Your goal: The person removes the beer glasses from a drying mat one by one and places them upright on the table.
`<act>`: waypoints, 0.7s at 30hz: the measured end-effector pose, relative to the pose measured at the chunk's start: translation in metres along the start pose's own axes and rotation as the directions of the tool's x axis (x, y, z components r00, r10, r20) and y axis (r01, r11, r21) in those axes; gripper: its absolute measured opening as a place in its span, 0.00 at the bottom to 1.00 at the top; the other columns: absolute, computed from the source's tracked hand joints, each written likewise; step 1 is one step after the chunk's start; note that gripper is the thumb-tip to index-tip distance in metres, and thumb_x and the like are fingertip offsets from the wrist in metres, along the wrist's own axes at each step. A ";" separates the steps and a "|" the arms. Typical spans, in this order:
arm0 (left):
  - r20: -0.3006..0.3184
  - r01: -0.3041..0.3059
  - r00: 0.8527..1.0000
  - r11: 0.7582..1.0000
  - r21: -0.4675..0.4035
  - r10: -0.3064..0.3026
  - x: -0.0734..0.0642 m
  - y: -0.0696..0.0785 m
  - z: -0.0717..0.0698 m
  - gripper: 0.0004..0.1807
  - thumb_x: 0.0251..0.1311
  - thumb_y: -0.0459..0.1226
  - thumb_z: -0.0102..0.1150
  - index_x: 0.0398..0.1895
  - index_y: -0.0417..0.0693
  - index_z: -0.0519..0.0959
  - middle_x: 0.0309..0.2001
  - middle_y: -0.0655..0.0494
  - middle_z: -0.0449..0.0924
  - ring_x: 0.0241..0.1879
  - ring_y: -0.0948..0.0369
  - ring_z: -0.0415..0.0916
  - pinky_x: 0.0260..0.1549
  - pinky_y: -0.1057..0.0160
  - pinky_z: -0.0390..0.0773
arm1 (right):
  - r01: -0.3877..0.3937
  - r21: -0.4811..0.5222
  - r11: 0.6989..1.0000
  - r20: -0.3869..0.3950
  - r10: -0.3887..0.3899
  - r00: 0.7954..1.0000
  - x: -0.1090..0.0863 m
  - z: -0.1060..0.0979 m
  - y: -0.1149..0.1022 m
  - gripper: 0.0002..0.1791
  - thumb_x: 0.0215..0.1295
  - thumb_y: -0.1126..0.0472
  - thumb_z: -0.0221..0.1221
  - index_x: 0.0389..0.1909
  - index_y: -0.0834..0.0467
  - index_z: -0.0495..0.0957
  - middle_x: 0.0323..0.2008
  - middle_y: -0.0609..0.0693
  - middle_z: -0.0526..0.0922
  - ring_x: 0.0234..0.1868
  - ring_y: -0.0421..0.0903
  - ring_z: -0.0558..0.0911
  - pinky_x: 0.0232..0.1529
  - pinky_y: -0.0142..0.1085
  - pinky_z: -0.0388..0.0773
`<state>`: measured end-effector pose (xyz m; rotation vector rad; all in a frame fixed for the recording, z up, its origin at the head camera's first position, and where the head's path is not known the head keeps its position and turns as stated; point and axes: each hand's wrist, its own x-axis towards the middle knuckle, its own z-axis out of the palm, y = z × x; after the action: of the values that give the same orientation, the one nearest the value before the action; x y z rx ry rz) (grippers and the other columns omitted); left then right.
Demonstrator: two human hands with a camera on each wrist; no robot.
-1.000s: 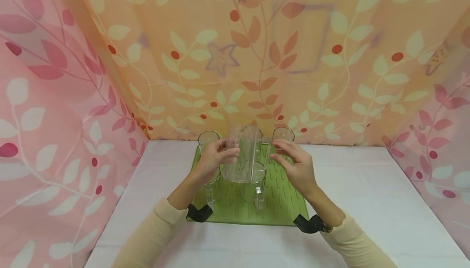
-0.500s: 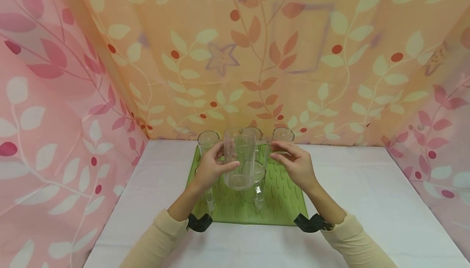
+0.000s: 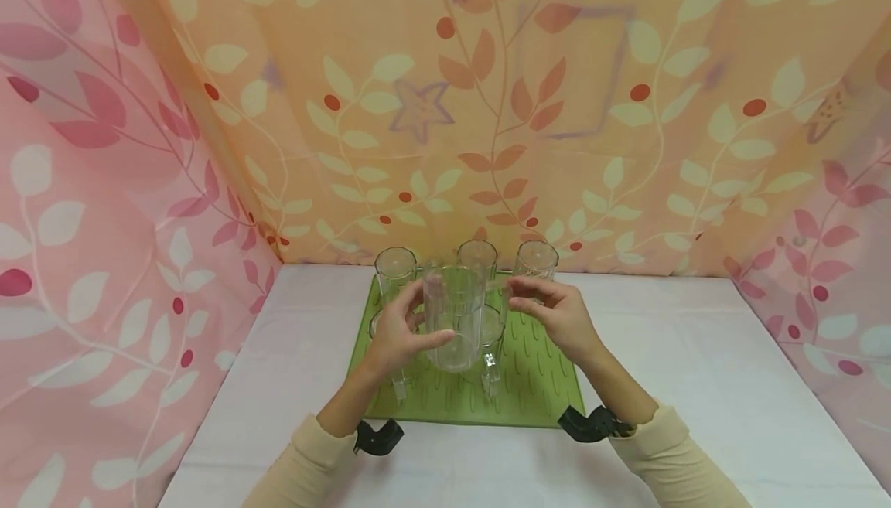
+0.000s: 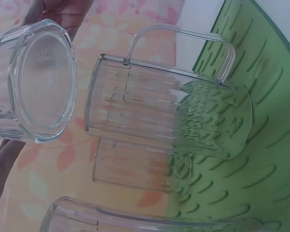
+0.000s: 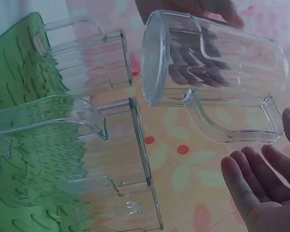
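Observation:
A clear mug is held up over the green mat, its base lower than its mouth. My left hand grips the body from the left, thumb across the near side and fingers behind. On the other side, my right hand has thumb and fingertips closed around the outer corner of the mug's handle. Seen in the left wrist view, the mug's round base bears a faint embossed marking. Just below and behind it stand more clear mugs, one of them the front mug with its handle towards me.
The green ridged mat lies on a white-covered table. Several clear handled mugs stand upright on it, among them the back right mug and back left mug. A floral curtain closes off the back.
The held mug has come down closer to the mat and slightly towards me. My left hand has lowered with it, and the right fingers have closed in at the handle.

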<state>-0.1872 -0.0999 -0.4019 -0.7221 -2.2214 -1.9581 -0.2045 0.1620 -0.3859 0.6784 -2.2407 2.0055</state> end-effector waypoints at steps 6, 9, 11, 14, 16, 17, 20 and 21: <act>0.018 -0.023 1.000 1.000 0.011 0.023 -0.005 -0.005 0.000 0.43 0.46 0.29 0.72 0.68 0.37 0.63 0.65 0.39 0.68 0.65 0.44 0.68 0.60 0.66 0.76 | -0.015 0.059 0.998 0.051 0.012 0.999 0.000 0.002 0.000 0.21 0.63 0.68 0.62 0.54 0.76 0.74 0.43 0.39 0.86 0.44 0.33 0.85 0.48 0.27 0.82; 0.030 -0.039 0.999 0.999 0.002 0.039 -0.006 -0.006 0.001 0.43 0.46 0.31 0.73 0.68 0.36 0.63 0.64 0.38 0.68 0.65 0.43 0.68 0.60 0.66 0.75 | -0.003 0.085 0.996 0.073 -0.003 0.997 0.000 0.002 -0.001 0.21 0.63 0.68 0.61 0.53 0.77 0.74 0.43 0.39 0.87 0.45 0.34 0.85 0.48 0.28 0.83; 0.036 -0.048 0.998 0.999 -0.009 0.048 -0.007 -0.007 0.001 0.43 0.47 0.31 0.73 0.67 0.36 0.63 0.64 0.38 0.68 0.64 0.43 0.68 0.60 0.67 0.75 | 0.004 0.098 0.995 0.085 -0.012 0.996 -0.001 0.002 -0.001 0.21 0.63 0.68 0.61 0.53 0.78 0.73 0.42 0.39 0.87 0.45 0.35 0.86 0.48 0.28 0.83; 0.043 -0.063 0.997 0.998 -0.019 0.064 -0.007 -0.006 0.001 0.43 0.47 0.31 0.73 0.67 0.35 0.63 0.64 0.36 0.68 0.64 0.42 0.68 0.60 0.68 0.75 | 0.005 0.109 0.994 0.103 -0.017 0.995 -0.001 0.003 -0.001 0.21 0.64 0.68 0.61 0.52 0.80 0.73 0.42 0.37 0.87 0.44 0.35 0.86 0.48 0.28 0.83; 0.048 -0.071 0.996 0.997 -0.022 0.072 -0.007 -0.006 0.001 0.43 0.46 0.30 0.73 0.67 0.35 0.63 0.63 0.36 0.68 0.64 0.42 0.68 0.59 0.68 0.75 | 0.001 0.115 0.993 0.117 -0.014 0.993 -0.001 0.003 -0.002 0.21 0.64 0.68 0.61 0.52 0.80 0.73 0.42 0.36 0.87 0.44 0.35 0.86 0.47 0.29 0.83; 0.050 -0.074 0.996 0.997 -0.022 0.075 -0.007 -0.005 0.001 0.43 0.46 0.30 0.73 0.67 0.35 0.63 0.63 0.36 0.68 0.63 0.42 0.69 0.59 0.68 0.76 | -0.002 0.115 0.993 0.124 -0.013 0.992 -0.002 0.003 -0.002 0.21 0.64 0.68 0.60 0.52 0.80 0.73 0.41 0.36 0.87 0.44 0.35 0.86 0.47 0.29 0.83; 0.055 -0.078 0.995 0.997 -0.022 0.079 -0.007 -0.006 0.002 0.42 0.46 0.29 0.73 0.67 0.35 0.64 0.62 0.36 0.69 0.62 0.43 0.70 0.58 0.68 0.77 | -0.010 0.112 0.994 0.142 -0.006 0.990 -0.002 0.003 -0.002 0.20 0.65 0.67 0.59 0.51 0.81 0.73 0.40 0.35 0.87 0.43 0.34 0.86 0.47 0.29 0.83; 0.056 -0.077 0.995 0.997 -0.023 0.078 -0.007 -0.006 0.002 0.42 0.46 0.29 0.73 0.67 0.35 0.64 0.62 0.36 0.69 0.61 0.44 0.70 0.58 0.69 0.77 | -0.013 0.110 0.994 0.146 -0.003 0.989 -0.002 0.003 -0.002 0.20 0.66 0.67 0.59 0.51 0.80 0.73 0.40 0.35 0.88 0.43 0.34 0.87 0.47 0.28 0.83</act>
<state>-0.1827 -0.1005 -0.4104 -0.8643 -2.1724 -1.9501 -0.2017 0.1598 -0.3854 0.8573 -2.2210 2.1628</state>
